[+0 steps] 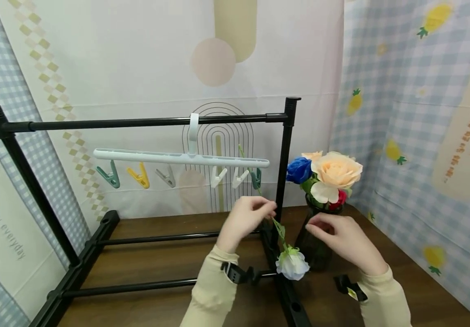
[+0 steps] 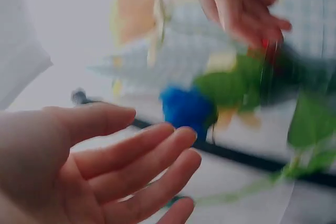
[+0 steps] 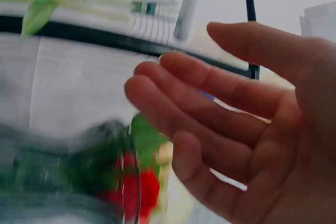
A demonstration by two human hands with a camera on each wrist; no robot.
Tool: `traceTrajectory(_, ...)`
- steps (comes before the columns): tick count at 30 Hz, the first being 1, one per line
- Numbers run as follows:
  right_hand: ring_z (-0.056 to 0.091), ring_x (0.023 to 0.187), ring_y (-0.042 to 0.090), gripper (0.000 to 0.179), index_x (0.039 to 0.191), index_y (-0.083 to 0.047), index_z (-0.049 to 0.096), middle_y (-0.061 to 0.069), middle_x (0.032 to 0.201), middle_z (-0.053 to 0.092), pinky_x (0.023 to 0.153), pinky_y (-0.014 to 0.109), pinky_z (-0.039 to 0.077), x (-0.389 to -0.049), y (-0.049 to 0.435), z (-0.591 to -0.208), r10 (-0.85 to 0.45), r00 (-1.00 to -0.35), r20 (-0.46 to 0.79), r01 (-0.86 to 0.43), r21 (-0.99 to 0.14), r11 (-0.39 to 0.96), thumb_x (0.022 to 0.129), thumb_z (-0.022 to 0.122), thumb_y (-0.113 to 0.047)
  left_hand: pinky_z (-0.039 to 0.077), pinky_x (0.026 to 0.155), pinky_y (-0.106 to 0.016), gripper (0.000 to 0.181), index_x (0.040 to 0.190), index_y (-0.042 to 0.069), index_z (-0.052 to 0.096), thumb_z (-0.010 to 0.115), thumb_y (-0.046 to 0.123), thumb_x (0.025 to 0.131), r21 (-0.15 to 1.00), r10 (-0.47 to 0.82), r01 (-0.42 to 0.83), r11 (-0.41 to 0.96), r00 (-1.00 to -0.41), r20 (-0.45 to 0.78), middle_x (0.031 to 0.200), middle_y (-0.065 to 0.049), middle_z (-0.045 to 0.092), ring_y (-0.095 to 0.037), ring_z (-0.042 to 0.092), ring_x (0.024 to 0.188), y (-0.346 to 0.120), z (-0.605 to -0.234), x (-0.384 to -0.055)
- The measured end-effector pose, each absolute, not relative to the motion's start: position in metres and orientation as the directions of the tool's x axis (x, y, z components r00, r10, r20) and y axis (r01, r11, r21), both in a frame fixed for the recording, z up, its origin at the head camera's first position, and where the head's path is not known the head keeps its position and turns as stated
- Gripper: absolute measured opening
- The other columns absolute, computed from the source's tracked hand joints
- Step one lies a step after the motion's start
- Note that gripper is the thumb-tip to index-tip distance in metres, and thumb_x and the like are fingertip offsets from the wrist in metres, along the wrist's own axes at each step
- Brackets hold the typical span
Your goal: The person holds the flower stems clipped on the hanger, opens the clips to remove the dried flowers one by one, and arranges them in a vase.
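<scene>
A white artificial rose (image 1: pixel 293 264) hangs head down, its stem caught in the dark green clip (image 1: pixel 256 178) at the right end of a pale blue hanger (image 1: pixel 157 156). My left hand (image 1: pixel 244 220) is beside the stem below that clip; its fingers are spread and loosely bent, holding nothing in the left wrist view. To the right, my right hand (image 1: pixel 343 238) hovers in front of the dark glass vase (image 1: pixel 314 254), with relaxed fingers and nothing in them. Blue (image 1: pixel 299 170), peach (image 1: pixel 337 169), white and red roses stand in the vase.
The hanger hooks over the top bar of a black rack (image 1: pixel 136 122) on a brown table (image 1: pixel 145 265). Other clips along it are green (image 1: pixel 110 175), yellow (image 1: pixel 139 175), grey and white. Patterned cloths hang behind and at both sides.
</scene>
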State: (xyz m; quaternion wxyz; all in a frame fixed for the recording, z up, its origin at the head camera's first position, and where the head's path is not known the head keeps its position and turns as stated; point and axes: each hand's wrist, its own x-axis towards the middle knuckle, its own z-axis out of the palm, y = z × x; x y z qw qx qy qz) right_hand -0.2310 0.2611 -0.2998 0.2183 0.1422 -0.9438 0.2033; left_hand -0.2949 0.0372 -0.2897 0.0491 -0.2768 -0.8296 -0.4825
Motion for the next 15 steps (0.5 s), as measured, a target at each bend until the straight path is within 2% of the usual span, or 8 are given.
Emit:
traceTrajectory(4, 0.056, 0.069, 0.001, 0.015, 0.091, -0.024, 0.065, -0.011, 0.082, 0.065, 0.062, 0.023, 0.047, -0.243, 0.240, -0.291, -0.234, -0.823, 0.518, -0.441, -0.322, 0.838, 0.086, 0.057, -0.035, 0.048, 0.070, -0.028, 0.031, 0.098, 0.013, 0.069, 0.051, 0.036, 0.089, 0.780, 0.266, 0.439, 0.445, -0.897, 0.353, 0.084, -0.001, 0.070, -0.015, 0.064, 0.080, 0.021, -0.295, -0.311)
traceTrajectory(8, 0.063, 0.076, 0.010, 0.022, 0.101, -0.014, 0.064, 0.000, 0.091, 0.068, 0.067, 0.028, 0.052, -0.261, 0.213, -0.278, -0.226, -0.794, 0.565, -0.477, -0.347, 0.807, 0.086, 0.059, -0.029, 0.049, 0.081, -0.036, 0.040, 0.111, 0.011, 0.063, 0.049, 0.041, 0.089, 0.829, 0.194, 0.354, 0.433, -0.935, 0.298, 0.097, -0.005, 0.069, -0.020, 0.063, 0.094, 0.019, -0.310, -0.326)
traceTrajectory(11, 0.065, 0.079, 0.016, 0.026, 0.105, -0.009, 0.063, 0.007, 0.095, 0.069, 0.068, 0.033, 0.053, -0.277, 0.195, -0.272, -0.195, -0.785, 0.589, -0.471, -0.361, 0.805, 0.086, 0.059, -0.026, 0.048, 0.083, -0.036, 0.045, 0.115, 0.010, 0.060, 0.051, 0.044, 0.087, 0.899, 0.183, 0.294, 0.324, -0.952, 0.245, 0.103, -0.007, 0.067, -0.021, 0.062, 0.096, 0.025, -0.324, -0.335)
traceTrajectory(15, 0.066, 0.077, 0.019, 0.027, 0.104, -0.006, 0.064, 0.009, 0.090, 0.070, 0.067, 0.035, 0.052, -0.298, 0.178, -0.271, -0.147, -0.778, 0.610, -0.425, -0.340, 0.839, 0.086, 0.058, -0.026, 0.050, 0.079, -0.031, 0.041, 0.115, 0.010, 0.060, 0.054, 0.040, 0.087, 0.976, 0.197, 0.187, 0.114, -0.967, 0.162, 0.105, -0.011, 0.066, -0.020, 0.064, 0.094, 0.037, -0.339, -0.343)
